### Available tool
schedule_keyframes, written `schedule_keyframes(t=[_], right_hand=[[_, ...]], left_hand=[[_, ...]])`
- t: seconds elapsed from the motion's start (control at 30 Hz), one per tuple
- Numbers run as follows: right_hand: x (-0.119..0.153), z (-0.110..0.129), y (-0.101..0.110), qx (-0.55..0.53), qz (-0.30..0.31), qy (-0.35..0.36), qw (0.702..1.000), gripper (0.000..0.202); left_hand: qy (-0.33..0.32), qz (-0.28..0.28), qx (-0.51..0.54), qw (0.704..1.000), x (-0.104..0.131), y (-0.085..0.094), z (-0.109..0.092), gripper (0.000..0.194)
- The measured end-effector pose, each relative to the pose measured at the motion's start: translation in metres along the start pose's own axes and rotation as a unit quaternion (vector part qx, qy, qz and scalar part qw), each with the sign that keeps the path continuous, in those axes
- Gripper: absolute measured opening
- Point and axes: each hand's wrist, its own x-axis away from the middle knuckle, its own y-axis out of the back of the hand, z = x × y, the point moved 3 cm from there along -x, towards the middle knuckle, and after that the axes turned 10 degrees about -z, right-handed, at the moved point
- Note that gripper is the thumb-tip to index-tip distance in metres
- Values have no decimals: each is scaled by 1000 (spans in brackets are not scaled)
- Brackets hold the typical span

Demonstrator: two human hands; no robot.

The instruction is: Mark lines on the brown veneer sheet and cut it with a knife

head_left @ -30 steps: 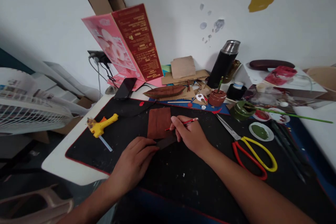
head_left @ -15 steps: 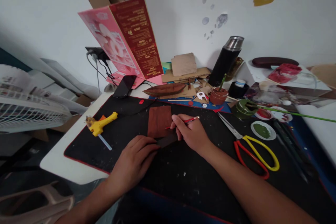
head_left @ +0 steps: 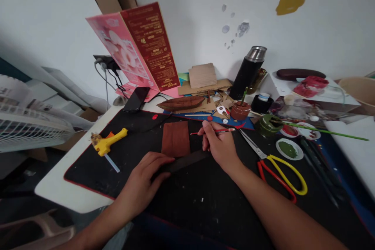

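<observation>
- Now, a dark strip (head_left: 187,161) is seen flat on the black mat (head_left: 96,164) of the table (head_left: 58,187), just below a brown sheet (head_left: 175,138) and touching or almost touching its near edge.
- The strip's long axis runs left to right, rising slightly toward the right, and it spans the gap between the 2 hands.
- The left hand (head_left: 143,181) is laid palm down, fingers spread and pressed on the strip's left end; nothing is gripped by it.
- The right hand (head_left: 218,144) is closed around a red pencil (head_left: 212,131), held nearly level with its tip pointing left toward the sheet's upper right corner; the heel of this hand rests at the strip's right end.
- The sheet lies ahead of both hands, and the right hand is judged the nearer to its right edge.
- Scissors (head_left: 281,172) are seen well to the right, and a glue gun (head_left: 107,144) to the left, both apart from the hands.
</observation>
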Motion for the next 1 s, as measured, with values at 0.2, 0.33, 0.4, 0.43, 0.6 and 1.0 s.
schedule_keyframes(t=[0.2, 0.33, 0.4, 0.43, 0.6, 1.0], right_hand=[[-1, 0, 0, -6, 4, 3, 1000, 54], [-1, 1, 2, 13, 2, 15, 1000, 53], [0, 4, 4, 45, 2, 49, 998, 51], [0, 7, 6, 67, 1, 74, 995, 50], [5, 18, 8, 155, 26, 189, 969, 45], [7, 21, 10, 187, 28, 238, 953, 45]], left_hand=[[39, 5, 3, 999, -2, 1, -1, 31], [76, 22, 26, 997, -3, 1, -7, 31], [96, 33, 46, 994, -5, 2, -9, 32], [104, 41, 55, 992, -6, 3, -10, 32], [134, 74, 107, 982, -13, 15, -16, 36], [139, 61, 196, 969, -34, 39, -28, 32]])
